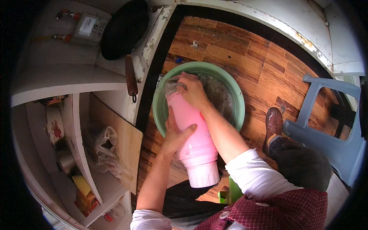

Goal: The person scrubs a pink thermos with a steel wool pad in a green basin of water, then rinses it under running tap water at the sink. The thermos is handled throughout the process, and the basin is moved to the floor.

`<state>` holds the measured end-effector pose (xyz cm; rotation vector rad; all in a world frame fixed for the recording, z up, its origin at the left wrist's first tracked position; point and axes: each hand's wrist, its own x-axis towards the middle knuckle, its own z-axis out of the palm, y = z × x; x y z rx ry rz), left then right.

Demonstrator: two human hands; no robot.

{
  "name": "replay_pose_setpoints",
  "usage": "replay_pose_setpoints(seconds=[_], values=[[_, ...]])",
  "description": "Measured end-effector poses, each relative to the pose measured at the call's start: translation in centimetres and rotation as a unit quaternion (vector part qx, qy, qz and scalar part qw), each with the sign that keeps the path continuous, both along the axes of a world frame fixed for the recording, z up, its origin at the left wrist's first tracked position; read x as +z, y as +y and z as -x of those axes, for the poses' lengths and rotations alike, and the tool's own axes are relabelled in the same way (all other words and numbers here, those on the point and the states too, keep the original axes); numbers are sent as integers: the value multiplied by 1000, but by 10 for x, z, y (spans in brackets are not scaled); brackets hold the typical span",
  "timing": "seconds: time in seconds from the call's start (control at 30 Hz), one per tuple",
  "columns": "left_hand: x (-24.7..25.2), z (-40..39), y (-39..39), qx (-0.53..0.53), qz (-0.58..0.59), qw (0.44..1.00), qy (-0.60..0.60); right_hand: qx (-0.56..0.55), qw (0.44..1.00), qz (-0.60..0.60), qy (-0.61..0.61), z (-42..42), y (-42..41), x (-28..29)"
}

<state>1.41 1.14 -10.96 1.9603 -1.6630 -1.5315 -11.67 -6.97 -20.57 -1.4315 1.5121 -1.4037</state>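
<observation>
A large pink plastic thermos flask or jug point(192, 120) with a whitish end lies tilted across a round green basin point(240, 106) of murky water. My left hand point(178, 130) is spread around the flask's body, thumb on top. At the flask's far end, over the basin, my right hand point(191, 86) presses a grey scouring pad or cloth point(172, 85) against it. Something pink shows beyond my right fingers; what it is I cannot tell.
Open shelves point(72, 86) stand at the left, with a dark frying pan point(125, 28) and a wooden board point(126, 149). A blue-grey plastic stool point(299, 126) is at the right. A small blue cap point(179, 60) lies on the wood-patterned floor point(230, 51).
</observation>
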Motion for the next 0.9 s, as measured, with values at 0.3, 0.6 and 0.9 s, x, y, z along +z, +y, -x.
replay_pose_setpoints(seconds=[0.3,0.6,0.9], values=[[-16,-25,19,116,-50,978,168,-86,976,-195,37,22,38,-88],[33,-2,24,-55,-59,997,-11,51,965,-168,-196,24,55,8],[31,34,50,-143,61,975,-161,152,988,-8,-33,12,-4,7]])
